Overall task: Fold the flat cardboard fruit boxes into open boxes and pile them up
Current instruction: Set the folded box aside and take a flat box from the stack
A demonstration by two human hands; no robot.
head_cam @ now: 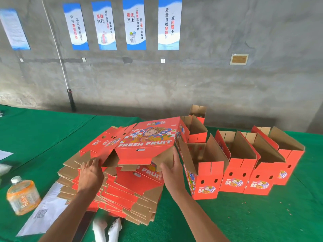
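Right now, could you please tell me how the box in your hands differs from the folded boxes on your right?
The lifted box is still flattened, printed face up, held over the flat stack; the folded boxes stand open-topped on the green table. Both hands grip the lifted one; nothing touches those. All share orange fruit print.

A rough grey concrete wall (pixel 201 81) fills the back of the room, with a row of blue-and-white posters (pixel 134 23) bearing Chinese text hung high on it — small white switch plates (pixel 162 60) and a tan plaque (pixel 239 59) sit lower. A thin white pipe (pixel 57 49) slants down to a black post (pixel 71 100). Green felt covers the table (pixel 43 130) — daylight is soft and even
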